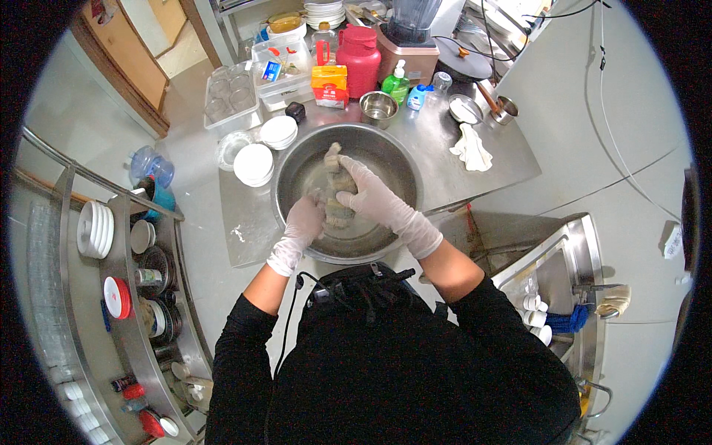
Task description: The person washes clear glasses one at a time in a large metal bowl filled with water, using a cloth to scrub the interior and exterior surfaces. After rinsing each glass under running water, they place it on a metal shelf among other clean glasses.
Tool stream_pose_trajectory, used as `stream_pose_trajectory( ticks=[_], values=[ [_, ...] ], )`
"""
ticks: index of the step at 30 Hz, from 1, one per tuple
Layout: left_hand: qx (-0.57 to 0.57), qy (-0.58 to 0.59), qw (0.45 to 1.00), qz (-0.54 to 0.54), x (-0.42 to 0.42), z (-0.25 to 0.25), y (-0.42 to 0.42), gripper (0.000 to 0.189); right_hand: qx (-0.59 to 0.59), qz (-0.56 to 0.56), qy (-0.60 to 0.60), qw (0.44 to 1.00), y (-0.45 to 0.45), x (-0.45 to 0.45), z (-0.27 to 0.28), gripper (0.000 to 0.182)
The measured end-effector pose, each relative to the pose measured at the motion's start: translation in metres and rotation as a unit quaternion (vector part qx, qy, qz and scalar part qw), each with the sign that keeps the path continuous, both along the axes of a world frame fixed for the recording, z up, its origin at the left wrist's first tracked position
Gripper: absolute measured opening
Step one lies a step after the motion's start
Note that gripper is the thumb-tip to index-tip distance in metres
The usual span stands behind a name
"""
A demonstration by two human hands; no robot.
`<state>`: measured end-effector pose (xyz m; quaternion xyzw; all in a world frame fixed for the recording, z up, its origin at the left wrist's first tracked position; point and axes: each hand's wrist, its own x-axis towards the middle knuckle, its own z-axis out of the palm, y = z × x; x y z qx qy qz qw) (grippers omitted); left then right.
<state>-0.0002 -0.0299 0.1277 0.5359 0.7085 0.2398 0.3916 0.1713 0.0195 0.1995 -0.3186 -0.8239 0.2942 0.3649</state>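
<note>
A large grey metal basin [282, 222] holding cloudy water stands before me at the table's front edge. In it is a crumpled, wet, greyish-beige cloth [339, 214], stretched lengthwise from back to front. My right hand [375, 194], in a whitish glove, grips the cloth from the right, thumb and fingers apart around its folds. My left hand [304, 222], gloved alike, is inside the basin's left part with curled fingers, close to the cloth's left side. Something pale or see-through shows at its fingertips; what it is, and whether the hand holds it, I cannot tell.
Stacked white plates [253, 165] stand left of the basin on the steel table [245, 222]. Behind it are a steel bowl [379, 108], a red jug [359, 61] and a green soap bottle [396, 86]. A white cloth [471, 149] lies right. A sink [556, 261] is at my right.
</note>
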Motion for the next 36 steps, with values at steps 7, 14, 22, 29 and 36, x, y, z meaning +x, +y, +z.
stream_pose_trajectory(
  ticks=[7, 14, 22, 29, 36],
  values=[
    [0.046, 0.186, 0.98, -0.047, 0.018, 0.041, -0.012, 0.027, -0.145, -0.066, -0.071, 0.985, -0.019, -0.003, 0.03, 0.052],
    [0.027, 0.205, 0.97, -0.131, 0.009, 0.06, -0.013, 0.026, -0.076, 0.041, -0.084, 0.993, -0.006, 0.013, 0.018, 0.042],
    [0.248, 0.019, 0.954, -0.167, -0.011, -0.017, -0.007, 0.026, -0.1, -0.034, -0.182, 0.978, -0.016, 0.011, 0.033, 0.057],
    [0.058, 0.327, 0.934, -0.131, 0.026, 0.081, -0.028, 0.029, -0.136, -0.021, -0.211, 0.968, -0.012, 0.001, -0.009, 0.048],
    [0.103, 0.227, 0.963, -0.106, 0.014, 0.097, -0.026, 0.053, -0.208, -0.103, -0.027, 0.972, -0.013, 0.0, -0.032, 0.023]
  ],
)
